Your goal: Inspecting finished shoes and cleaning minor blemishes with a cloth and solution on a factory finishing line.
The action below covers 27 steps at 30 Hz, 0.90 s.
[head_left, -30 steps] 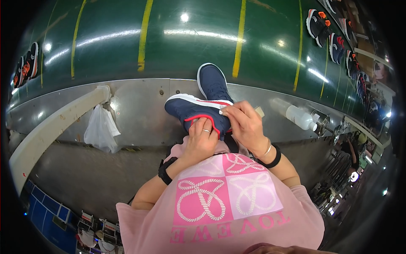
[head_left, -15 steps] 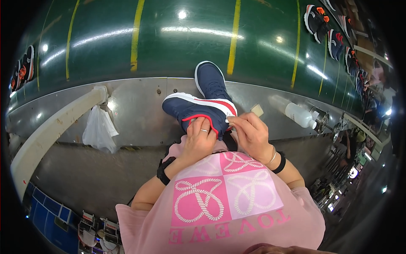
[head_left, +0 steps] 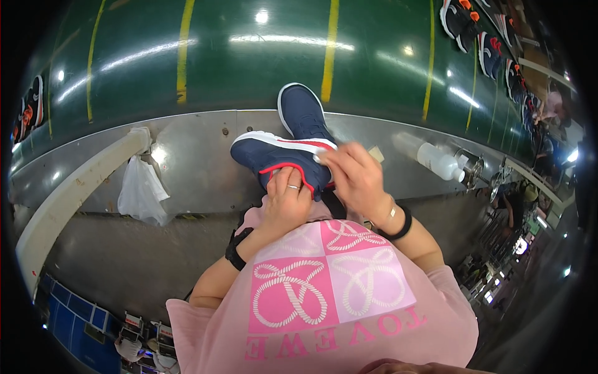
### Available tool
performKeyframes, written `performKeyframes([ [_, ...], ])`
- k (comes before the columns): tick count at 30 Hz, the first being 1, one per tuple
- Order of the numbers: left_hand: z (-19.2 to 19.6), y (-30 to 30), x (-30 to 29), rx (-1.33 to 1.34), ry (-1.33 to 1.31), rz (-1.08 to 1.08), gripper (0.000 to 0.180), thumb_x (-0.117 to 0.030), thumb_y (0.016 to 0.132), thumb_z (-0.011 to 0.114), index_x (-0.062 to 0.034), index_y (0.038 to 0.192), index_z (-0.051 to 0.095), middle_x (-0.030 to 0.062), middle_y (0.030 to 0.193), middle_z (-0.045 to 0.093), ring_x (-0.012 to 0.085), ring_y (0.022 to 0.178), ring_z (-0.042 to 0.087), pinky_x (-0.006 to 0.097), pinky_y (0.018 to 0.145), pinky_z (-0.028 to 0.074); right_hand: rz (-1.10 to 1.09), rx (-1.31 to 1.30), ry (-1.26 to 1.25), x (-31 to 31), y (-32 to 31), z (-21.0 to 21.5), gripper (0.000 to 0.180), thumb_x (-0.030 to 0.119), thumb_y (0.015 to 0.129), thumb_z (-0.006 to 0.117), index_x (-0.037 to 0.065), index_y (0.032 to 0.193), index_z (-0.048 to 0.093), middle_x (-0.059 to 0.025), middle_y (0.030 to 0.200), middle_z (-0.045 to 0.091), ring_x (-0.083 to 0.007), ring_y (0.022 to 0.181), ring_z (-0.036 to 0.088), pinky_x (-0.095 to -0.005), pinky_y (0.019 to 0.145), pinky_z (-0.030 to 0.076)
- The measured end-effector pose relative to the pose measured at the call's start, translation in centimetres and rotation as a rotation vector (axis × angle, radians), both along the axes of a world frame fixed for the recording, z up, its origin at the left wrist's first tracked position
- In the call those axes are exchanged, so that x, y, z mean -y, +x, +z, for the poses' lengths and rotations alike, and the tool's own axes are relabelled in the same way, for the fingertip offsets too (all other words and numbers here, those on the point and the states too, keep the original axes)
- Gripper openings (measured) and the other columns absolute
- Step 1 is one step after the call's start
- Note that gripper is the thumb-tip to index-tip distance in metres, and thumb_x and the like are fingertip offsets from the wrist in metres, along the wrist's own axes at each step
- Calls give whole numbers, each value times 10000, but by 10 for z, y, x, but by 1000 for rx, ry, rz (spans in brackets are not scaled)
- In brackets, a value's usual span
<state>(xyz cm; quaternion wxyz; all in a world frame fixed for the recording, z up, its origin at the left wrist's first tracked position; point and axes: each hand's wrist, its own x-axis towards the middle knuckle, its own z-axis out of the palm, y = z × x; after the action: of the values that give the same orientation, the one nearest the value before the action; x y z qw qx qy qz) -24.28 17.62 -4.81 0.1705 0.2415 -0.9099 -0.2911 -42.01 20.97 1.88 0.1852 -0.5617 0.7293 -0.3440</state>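
Observation:
A navy sneaker (head_left: 252, 154) with a white sole, a red stripe and red collar trim lies on its side. My left hand (head_left: 286, 198) has its fingers inside the shoe's opening and grips the collar. With thumb and fingers pinched, my right hand (head_left: 356, 177) presses a small white wad (head_left: 317, 158) against the sole edge near the heel. What the wad is made of cannot be made out. A second navy sneaker (head_left: 303, 112) rests just beyond, its toe pointing away onto the green surface.
A metal ledge (head_left: 193, 149) borders the green surface (head_left: 261, 75) with yellow lines. On the ledge, right, are a beige block (head_left: 376, 154) and a white bottle (head_left: 436, 161). A plastic bag (head_left: 142, 190) hangs beside a pale curved bar (head_left: 81, 177) at left. More shoes (head_left: 491, 55) stand far right.
My right hand has moved up and left along the sole edge with the white wad. The left hand keeps its grip inside the shoe. The whole view has shifted slightly.

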Motion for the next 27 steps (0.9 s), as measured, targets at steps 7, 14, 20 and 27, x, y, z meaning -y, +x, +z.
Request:
performKeyframes([
  [7, 3, 3, 5, -19, 57, 13, 234, -114, 716, 639, 41, 885, 682, 244, 1131, 576, 389, 1142, 512, 528, 958, 381, 3, -2, 43, -13, 4, 5, 192, -62, 775, 702, 34, 940, 720, -95, 787, 598, -219, 651, 604, -312, 562, 485],
  [14, 3, 3, 1, 13, 23, -8, 253, -114, 728, 643, 43, 922, 684, 238, 1156, 571, 392, 1163, 503, 531, 959, 382, -41, -9, -27, 9, 5, -9, 174, -43, 776, 712, 32, 933, 718, -89, 786, 599, -224, 664, 606, -312, 575, 486],
  [20, 2, 4, 1, 6, 51, 0, 253, -109, 726, 642, 39, 926, 686, 237, 1163, 569, 394, 1165, 498, 533, 961, 380, -74, -26, 64, -28, 8, 8, 188, -52, 758, 729, 34, 925, 719, -86, 757, 588, -212, 647, 601, -299, 548, 478],
  [27, 0, 4, 2, 12, 18, 7, 288, -112, 714, 652, 33, 960, 690, 247, 1165, 578, 399, 1166, 502, 526, 964, 377, -69, 97, -7, 17, -1, -17, 136, -19, 795, 700, 23, 922, 723, -106, 781, 599, -258, 678, 600, -334, 604, 498],
])
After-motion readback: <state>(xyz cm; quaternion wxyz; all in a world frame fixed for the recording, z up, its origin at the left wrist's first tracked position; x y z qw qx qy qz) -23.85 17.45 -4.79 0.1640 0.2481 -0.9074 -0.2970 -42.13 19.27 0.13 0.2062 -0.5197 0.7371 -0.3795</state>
